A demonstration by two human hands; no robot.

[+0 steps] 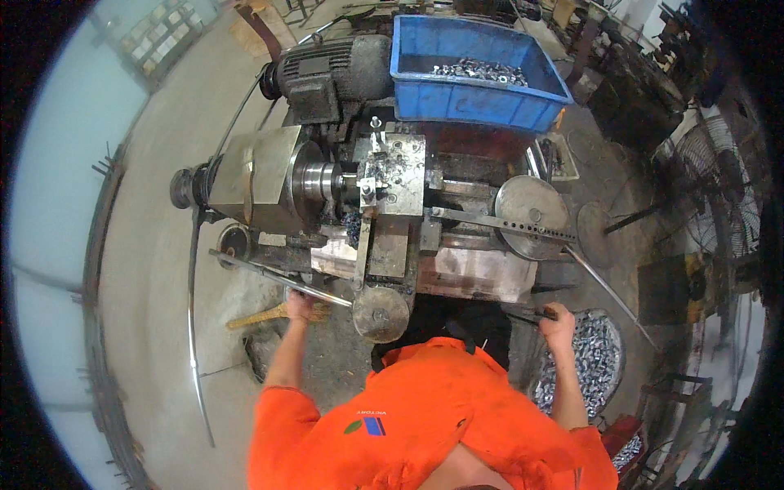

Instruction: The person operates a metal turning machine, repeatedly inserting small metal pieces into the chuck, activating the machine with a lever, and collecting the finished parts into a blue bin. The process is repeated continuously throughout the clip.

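Note:
My left hand (300, 307) is low beside a bright metal lever rod (314, 291) on the lathe's left side. Its fingers look curled, and the rod partly hides whatever they hold. On the other side, my right hand (559, 325) is closed around a dark handle (545, 314) near the front right of the machine. Between them stands the oily metal lathe (392, 175), with a round chuck (310, 184) and a tool block. A round metal disc (380, 314) sits at its front, and a larger disc (532, 214) at its right with a drilled bar across it.
A blue crate (482, 102) holding small metal parts stands behind the lathe, beside a motor (335, 73). Many more parts lie in a heap (590, 359) near my right forearm. A straw broom (260, 317) rests on the floor at left; a fan (714, 184) stands at right.

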